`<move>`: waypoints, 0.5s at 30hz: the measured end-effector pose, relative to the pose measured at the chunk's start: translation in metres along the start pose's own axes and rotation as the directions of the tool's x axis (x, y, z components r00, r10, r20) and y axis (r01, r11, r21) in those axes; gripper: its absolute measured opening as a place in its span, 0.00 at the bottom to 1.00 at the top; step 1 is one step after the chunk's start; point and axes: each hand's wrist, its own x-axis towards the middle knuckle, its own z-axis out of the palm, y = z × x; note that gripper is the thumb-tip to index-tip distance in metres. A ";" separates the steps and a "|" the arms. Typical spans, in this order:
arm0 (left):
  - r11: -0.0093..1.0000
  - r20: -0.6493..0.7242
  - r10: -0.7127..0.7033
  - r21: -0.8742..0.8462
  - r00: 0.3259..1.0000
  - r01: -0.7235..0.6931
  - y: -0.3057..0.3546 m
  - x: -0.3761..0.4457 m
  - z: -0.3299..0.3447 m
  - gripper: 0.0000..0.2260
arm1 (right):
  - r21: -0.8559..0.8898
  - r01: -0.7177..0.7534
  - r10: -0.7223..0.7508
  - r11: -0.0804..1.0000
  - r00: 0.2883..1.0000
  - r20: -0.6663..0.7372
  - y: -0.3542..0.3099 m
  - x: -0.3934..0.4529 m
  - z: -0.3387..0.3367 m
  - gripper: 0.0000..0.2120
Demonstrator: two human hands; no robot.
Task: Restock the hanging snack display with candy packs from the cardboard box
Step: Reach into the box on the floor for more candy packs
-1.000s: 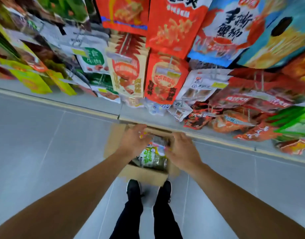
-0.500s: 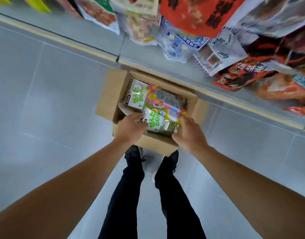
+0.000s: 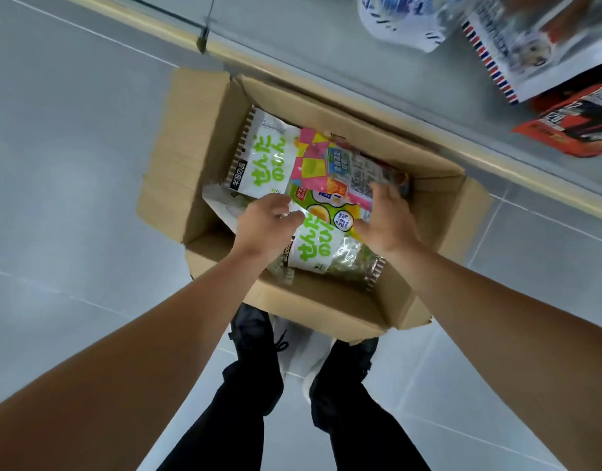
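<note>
Picking step: reaching into open brown cardboard box [image 3: 204, 137]. Left hand [image 3: 264, 226] pinching white-and-green candy pack [image 3: 315, 244] near front wall; right hand [image 3: 384, 220] loosely spread beside pink-and-yellow pack [image 3: 315, 161], gripping nothing. Next: lift clear, raise toward hanging snack display [image 3: 547, 45].

Single head view, steeply downward, close over cardboard box [image 3: 204, 137].

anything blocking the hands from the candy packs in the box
Nothing visible does. The brown cardboard box has its flaps folded open, and both the left hand and right hand are already on the colourful plastic candy packs inside.
</note>
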 end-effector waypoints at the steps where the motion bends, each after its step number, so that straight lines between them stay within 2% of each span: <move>1: 1.000 -0.006 -0.001 -0.011 1.000 0.001 -0.007 0.012 0.004 0.19 | -0.008 -0.001 0.001 1.000 1.000 -0.018 0.002 0.014 0.010 0.32; 3: 0.999 -0.015 -0.003 -0.041 1.000 0.003 -0.015 0.024 0.007 0.18 | 0.000 -0.006 0.006 1.000 0.998 -0.056 0.005 0.030 0.020 0.31; 6: 0.995 -0.044 -0.021 -0.100 0.999 0.016 -0.022 0.034 0.007 0.16 | 0.043 0.005 0.004 0.999 0.975 -0.222 0.002 0.038 0.022 0.19; 10: 0.981 -0.038 -0.046 -0.190 0.998 0.038 -0.016 0.024 0.002 0.15 | 0.160 0.136 -0.054 0.978 0.900 -0.433 -0.015 0.007 -0.011 0.16; 13: 0.950 -0.012 -0.049 -0.310 0.999 0.043 0.002 0.006 -0.001 0.22 | 0.395 0.196 -0.005 0.897 0.900 -0.435 -0.032 -0.025 -0.038 0.11; 15: 0.925 0.014 -0.032 -0.377 0.999 0.035 0.012 -0.005 -0.004 0.24 | 0.583 0.170 0.047 0.795 0.940 -0.337 -0.042 -0.042 -0.055 0.10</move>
